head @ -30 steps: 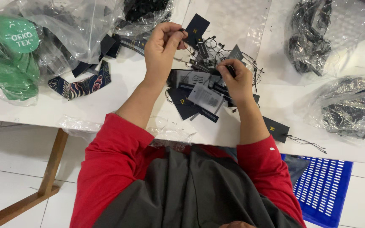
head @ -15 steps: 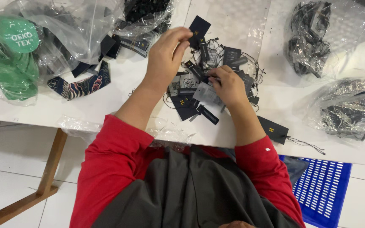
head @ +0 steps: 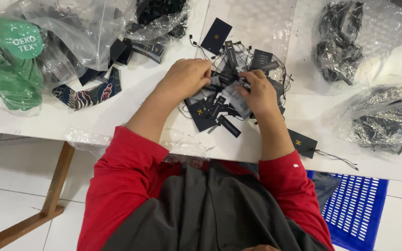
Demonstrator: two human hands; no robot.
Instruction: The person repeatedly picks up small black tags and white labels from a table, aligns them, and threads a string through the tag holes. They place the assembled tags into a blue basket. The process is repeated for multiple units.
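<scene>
Two bare hands, yours, meet over a heap of dark hang tags (head: 219,109) near the front edge of a white table (head: 131,93).

Far left, a clear plastic bag holds green fabric (head: 5,76) with a round green label. Just right of it lies a larger clear bag of dark items (head: 77,37), and below that a dark patterned strip of cloth (head: 87,95) lies flat on the table. A crumpled piece of clear plastic (head: 89,137) hangs over the table's front edge beside your left sleeve.

Your left hand (head: 184,79) is curled, fingertips pinching into the top of the heap; which tag it grips cannot be told. Your right hand (head: 257,93) lies on the heap's right side, fingers closed on a paler tag (head: 236,100) among the dark ones. Thin black strings trail from the heap. One dark tag (head: 216,36) lies alone above the heap, on a sheet of bubble wrap (head: 257,23).

Another single dark tag (head: 302,143) with a loose string lies just right of your right forearm. Farther right, two clear bags of black cords (head: 338,46) and (head: 382,123) crowd the table's right side. Below the table edge, a blue slotted crate (head: 357,204) stands on the tiled floor.
</scene>
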